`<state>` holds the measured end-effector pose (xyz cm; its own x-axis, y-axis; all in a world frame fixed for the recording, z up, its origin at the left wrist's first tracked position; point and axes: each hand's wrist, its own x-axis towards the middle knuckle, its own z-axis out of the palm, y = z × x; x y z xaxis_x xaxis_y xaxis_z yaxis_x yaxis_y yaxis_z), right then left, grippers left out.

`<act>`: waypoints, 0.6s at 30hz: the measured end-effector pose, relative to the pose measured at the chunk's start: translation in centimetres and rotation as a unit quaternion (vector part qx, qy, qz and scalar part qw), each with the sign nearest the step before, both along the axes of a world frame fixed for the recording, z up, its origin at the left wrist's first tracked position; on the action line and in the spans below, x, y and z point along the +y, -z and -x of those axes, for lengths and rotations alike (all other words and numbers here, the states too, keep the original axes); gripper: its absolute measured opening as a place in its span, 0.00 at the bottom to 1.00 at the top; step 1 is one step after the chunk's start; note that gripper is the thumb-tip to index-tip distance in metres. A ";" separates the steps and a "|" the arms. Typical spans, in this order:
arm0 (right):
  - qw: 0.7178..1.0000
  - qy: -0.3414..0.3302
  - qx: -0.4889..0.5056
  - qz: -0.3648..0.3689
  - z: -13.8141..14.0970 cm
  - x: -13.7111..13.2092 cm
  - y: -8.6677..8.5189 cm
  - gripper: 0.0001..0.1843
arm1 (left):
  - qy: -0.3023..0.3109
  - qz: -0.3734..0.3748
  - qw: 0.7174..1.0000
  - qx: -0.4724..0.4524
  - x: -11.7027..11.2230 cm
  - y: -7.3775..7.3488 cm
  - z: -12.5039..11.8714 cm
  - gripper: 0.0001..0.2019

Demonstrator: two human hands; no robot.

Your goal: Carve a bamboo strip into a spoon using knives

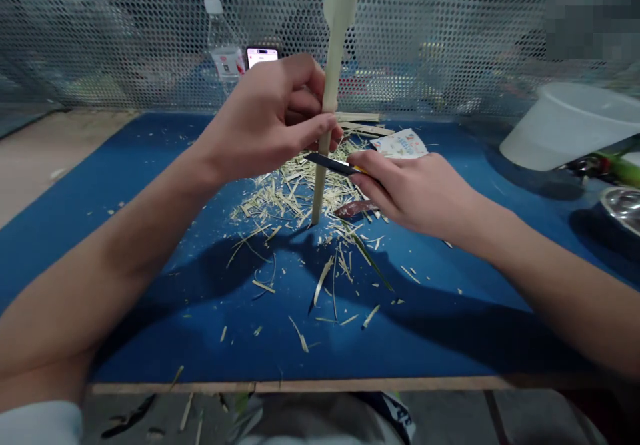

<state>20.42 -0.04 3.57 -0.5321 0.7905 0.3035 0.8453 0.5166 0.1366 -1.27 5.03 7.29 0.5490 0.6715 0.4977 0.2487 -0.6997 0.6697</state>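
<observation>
The head view shows the left hand (pixel 273 115) pinching a pale stick (pixel 333 65) nearly upright on the blue mat (pixel 210 358), the right hand (pixel 410 185) closed around a knife (pixel 333 163) above the mat; the stick looks light, stiff, best gripped mid-shaft.

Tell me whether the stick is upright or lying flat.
Upright: the stick stands steeply in the left hand, its lower end apparently on the mat.
</observation>
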 end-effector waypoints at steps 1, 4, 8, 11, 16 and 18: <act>1.000 0.001 -0.002 0.003 0.1 0.0 0.2 0.26 | -0.003 -0.005 1.000 0.005 0.0 0.0 0.0 0.07; 0.999 -0.003 -0.034 0.040 0.6 0.0 1.5 0.25 | -0.004 -0.013 1.000 0.014 -0.1 -0.1 0.2 0.06; 0.986 -0.071 -0.110 0.106 1.1 -0.2 4.2 0.22 | 0.012 -0.029 0.999 0.024 -0.3 0.0 0.2 0.06; 0.990 -0.062 -0.101 0.078 1.1 -0.3 4.4 0.24 | 0.020 -0.031 0.999 0.024 -0.3 0.0 0.2 0.07; 0.999 0.025 -0.030 0.009 0.5 0.0 2.2 0.28 | 0.013 -0.012 1.000 0.012 -0.1 0.2 0.2 0.07; 0.999 0.023 -0.023 0.014 0.3 0.2 2.2 0.27 | 0.007 -0.006 1.000 0.010 0.0 0.2 0.2 0.07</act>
